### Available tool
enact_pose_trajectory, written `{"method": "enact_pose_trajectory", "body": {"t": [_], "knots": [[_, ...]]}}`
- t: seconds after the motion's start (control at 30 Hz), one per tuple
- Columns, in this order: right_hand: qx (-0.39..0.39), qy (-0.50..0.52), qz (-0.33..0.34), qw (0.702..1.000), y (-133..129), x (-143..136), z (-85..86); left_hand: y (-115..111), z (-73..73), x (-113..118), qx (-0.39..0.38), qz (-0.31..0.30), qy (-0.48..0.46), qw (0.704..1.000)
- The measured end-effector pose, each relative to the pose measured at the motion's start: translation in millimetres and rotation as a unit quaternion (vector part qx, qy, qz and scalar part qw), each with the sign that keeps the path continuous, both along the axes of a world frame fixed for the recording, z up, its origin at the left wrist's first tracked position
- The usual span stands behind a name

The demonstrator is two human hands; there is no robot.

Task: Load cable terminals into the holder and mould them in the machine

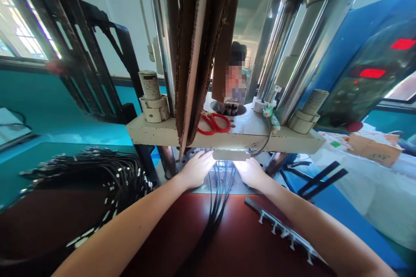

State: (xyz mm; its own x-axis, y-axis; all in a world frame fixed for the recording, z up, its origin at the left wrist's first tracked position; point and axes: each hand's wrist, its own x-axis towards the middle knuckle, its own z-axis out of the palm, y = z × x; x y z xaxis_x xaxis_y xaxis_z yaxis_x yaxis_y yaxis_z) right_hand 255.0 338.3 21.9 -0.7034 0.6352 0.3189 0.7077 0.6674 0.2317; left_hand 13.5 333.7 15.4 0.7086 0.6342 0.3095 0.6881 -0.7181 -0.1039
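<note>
Both hands reach under the white crossbeam (pixel 227 140) of a press, into a brightly lit gap. My left hand (pixel 198 169) lies at the left of the gap, its fingertips lost in the glare and behind a small lamp bar (pixel 231 156). On the other side my right hand (pixel 250 172) is bent inward, its fingers likewise hidden by the lamp and the beam. Between the hands several thin black cables (pixel 217 199) run out of the gap toward me over the brown tabletop (pixel 247 242). Whether either hand grips a cable end is not visible.
A large bundle of black cables (pixel 120 177) lies at the left. Red-handled scissors (pixel 214 124) rest on the beam beside hanging cardboard (pixel 195 52). A strip with small pale T-shaped pieces (pixel 286 231) lies near my right forearm. A control panel (pixel 367 69) stands right.
</note>
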Motion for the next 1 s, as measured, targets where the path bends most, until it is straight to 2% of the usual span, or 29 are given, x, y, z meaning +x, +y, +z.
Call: {"method": "enact_pose_trajectory", "body": {"t": [0.07,0.2,0.33,0.73,0.83,1.0], "knots": [[-0.006,0.004,0.008,1.0,0.8,-4.0,1.8,2.4,0.1,5.4,0.004,-0.012,0.004,1.0],[-0.014,0.004,-0.027,1.0,-0.9,-12.4,9.6,6.8,-3.7,14.9,0.022,-0.02,0.003,1.0],[-0.019,-0.003,-0.011,1.0,-1.5,-16.0,15.4,8.7,-2.9,18.5,0.026,-0.026,-0.015,0.999],[-0.031,0.0,-0.021,0.999,10.6,-19.1,9.4,20.1,19.7,14.6,-0.051,-0.064,0.016,0.997],[-0.035,0.0,-0.02,0.999,11.1,-20.2,9.6,25.1,20.3,16.0,-0.05,-0.052,0.037,0.997],[-0.039,-0.009,-0.023,0.999,10.4,-22.3,10.5,27.3,15.4,17.4,-0.052,-0.049,0.012,0.997]]}}
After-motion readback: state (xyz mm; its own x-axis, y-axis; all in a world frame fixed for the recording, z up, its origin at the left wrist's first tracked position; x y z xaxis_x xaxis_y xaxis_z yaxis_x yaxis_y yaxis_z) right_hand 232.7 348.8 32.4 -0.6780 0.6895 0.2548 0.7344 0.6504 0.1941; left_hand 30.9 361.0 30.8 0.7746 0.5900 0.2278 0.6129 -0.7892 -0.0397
